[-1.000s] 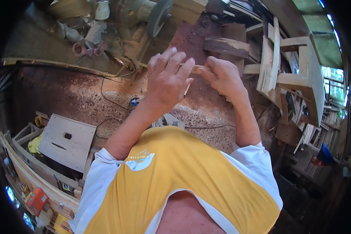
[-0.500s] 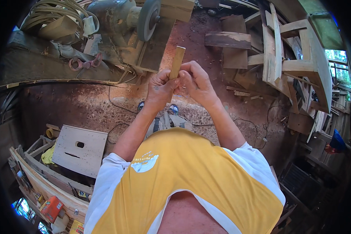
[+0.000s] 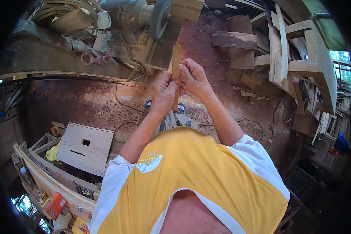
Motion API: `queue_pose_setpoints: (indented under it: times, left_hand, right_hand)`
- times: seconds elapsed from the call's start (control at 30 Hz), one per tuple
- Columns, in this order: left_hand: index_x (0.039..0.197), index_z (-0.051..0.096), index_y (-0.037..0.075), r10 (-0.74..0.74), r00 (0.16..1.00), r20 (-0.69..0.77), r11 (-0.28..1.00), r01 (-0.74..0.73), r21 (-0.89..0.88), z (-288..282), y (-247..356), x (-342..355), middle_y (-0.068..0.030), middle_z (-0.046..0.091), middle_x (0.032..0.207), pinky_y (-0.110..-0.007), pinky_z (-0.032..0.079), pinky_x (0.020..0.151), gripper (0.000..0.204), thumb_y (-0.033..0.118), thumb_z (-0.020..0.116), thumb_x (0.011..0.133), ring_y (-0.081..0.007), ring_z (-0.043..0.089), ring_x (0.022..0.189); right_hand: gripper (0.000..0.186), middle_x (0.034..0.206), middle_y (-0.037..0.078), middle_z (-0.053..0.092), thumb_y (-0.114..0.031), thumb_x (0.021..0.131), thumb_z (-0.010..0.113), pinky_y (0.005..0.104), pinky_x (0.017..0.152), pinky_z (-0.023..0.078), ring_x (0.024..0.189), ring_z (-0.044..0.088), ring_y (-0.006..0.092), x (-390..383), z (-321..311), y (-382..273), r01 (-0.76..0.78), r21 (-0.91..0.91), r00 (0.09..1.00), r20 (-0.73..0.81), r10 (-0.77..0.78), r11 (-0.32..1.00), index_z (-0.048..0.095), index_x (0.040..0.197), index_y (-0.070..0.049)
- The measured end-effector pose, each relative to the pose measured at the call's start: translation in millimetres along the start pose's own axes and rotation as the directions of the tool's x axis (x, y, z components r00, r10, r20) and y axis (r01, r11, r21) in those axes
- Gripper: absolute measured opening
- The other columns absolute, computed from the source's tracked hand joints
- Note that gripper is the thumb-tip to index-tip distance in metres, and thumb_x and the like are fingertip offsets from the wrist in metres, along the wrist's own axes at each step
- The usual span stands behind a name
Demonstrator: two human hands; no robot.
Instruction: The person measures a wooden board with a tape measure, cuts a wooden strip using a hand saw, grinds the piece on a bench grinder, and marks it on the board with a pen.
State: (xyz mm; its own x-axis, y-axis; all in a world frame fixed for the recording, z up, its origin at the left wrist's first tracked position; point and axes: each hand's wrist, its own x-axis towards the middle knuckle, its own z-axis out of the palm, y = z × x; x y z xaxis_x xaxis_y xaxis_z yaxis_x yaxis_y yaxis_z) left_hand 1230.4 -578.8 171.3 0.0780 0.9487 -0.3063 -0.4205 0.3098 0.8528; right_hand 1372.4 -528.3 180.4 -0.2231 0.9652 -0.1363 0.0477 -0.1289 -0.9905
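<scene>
A narrow, flat strip of yellowish wood (image 3: 176, 55) stands end-away from me between my hands, its far end near the bench edge. My left hand (image 3: 164, 93) is closed on the strip's nearer part, thumb lying across it. My right hand (image 3: 195, 81) grips it higher up from the right, fingers bent at its edge. Beyond the hands, a bench grinder (image 3: 160, 17) with a grey wheel sits on a dusty workbench (image 3: 46, 62), beside pink pliers-like metal parts (image 3: 89, 58).
Wooden chair frames and boards (image 3: 304, 66) are piled at the right. At lower left are a pale slotted panel (image 3: 87, 156), a long plank (image 3: 39, 167) and an orange box (image 3: 54, 204). Cables (image 3: 121, 105) cross the stained floor (image 3: 85, 101) around my feet.
A second ago the strip lay crosswise with my hands farther forward; it has turned to point away from me, and both hands came nearer together. Since half a second ago my right fingers shifted along it.
</scene>
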Motion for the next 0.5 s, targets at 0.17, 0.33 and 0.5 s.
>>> queue_pose_setpoints:
  times: [0.17,0.33,0.5]
  left_hand:
    - [0.109,0.067,0.003,-0.004,1.0,-0.019,1.0,0.004,0.02,-0.1,2.5,-1.3,-0.0027,0.071,0.088,-0.024,0.054,0.066,0.012,0.013,0.06,0.108,-0.0088,0.066,0.072]
    - [0.108,0.068,0.002,-0.002,1.0,-0.017,0.996,0.0,-0.092,-4.0,-5.1,1.2,-0.0035,0.072,0.089,-0.024,0.053,0.067,0.012,0.012,0.061,0.108,-0.0093,0.066,0.073]
    - [0.109,0.072,0.002,0.066,0.982,-0.176,0.949,-0.117,-0.294,11.5,-7.1,11.3,-0.0012,0.072,0.092,-0.024,0.052,0.068,0.012,0.011,0.065,0.105,-0.007,0.065,0.078]
  right_hand:
    - [0.015,0.083,0.002,0.058,-0.015,0.109,0.06,0.0269,0.058,0.048,0.069,0.055,0.0064,0.9,2.3,0.6,0.022,-0.044,1.0,0.005,-0.022,0.999,0.062,0.103,-0.001]
    - [0.015,0.087,0.004,0.061,-0.016,0.11,0.058,0.0263,0.062,0.05,0.073,0.058,0.0071,-4.3,7.0,-0.8,-0.094,0.078,0.996,0.023,0.092,0.993,0.06,0.112,-0.002]
    - [0.022,0.101,0.008,0.064,-0.018,0.11,0.056,0.0293,0.084,0.054,0.094,0.062,0.0112,-22.4,19.3,21.5,0.175,-0.163,0.969,-0.143,-0.199,0.971,0.057,0.123,0.0]
